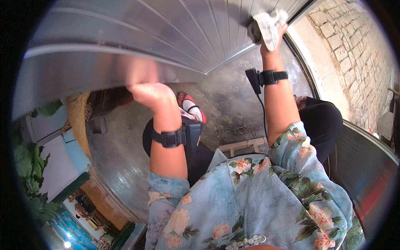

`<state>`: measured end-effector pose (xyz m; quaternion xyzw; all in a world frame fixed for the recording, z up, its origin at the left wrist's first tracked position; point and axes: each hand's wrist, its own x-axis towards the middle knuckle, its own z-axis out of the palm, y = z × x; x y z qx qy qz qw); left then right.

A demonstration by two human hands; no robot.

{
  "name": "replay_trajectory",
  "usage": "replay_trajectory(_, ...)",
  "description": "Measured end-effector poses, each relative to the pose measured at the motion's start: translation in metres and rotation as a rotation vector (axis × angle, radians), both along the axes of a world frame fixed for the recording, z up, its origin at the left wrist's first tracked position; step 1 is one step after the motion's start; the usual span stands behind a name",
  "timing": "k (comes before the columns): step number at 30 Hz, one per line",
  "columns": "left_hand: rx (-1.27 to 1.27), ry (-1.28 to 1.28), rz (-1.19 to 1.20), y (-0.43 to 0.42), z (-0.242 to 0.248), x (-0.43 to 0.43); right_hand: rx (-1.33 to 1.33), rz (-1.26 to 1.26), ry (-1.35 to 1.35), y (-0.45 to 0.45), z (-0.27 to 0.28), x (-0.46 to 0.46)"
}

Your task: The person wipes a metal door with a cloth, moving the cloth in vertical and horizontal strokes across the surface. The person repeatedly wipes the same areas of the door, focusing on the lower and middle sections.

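A ribbed grey metal door panel [200,28] fills the top of the head view. My right hand [282,30] is at its far right side, holding a white cloth [269,31] against the panel; the cloth covers most of the fingers. On the left, my left hand [153,92] is at the near edge of the door. Motion blur hides its fingers, so whether it grips the edge is unclear. Both forearms wear black straps [273,77] with small devices attached.
Right of the door, a sill [325,72] borders stone paving [337,40]. A straw broom [77,122] stands on the left, near green leaves [26,168]. Below me are a red shoe [195,109] on my foot and a low wooden stool [242,145] on the concrete floor [228,106].
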<state>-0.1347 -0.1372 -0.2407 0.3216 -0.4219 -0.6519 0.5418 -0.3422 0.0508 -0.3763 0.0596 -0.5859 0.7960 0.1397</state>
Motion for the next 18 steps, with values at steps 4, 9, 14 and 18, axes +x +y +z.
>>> replay_trajectory(4,-0.014,-0.066,-0.019,0.009,0.006,0.002,0.048,-0.001,-0.291,-0.01,-0.097,0.006)
replay_trajectory(9,-0.05,-0.081,-0.023,0.01,0.01,-0.002,-0.125,0.117,-0.711,-0.031,-0.164,0.038)
replay_trajectory(14,0.009,-0.1,-0.038,0.016,0.016,-0.005,-0.24,0.262,-0.881,-0.061,-0.178,0.079)
replay_trajectory(18,-0.018,-0.084,-0.058,0.014,0.018,-0.006,-0.389,0.477,-1.021,-0.085,-0.155,0.125)
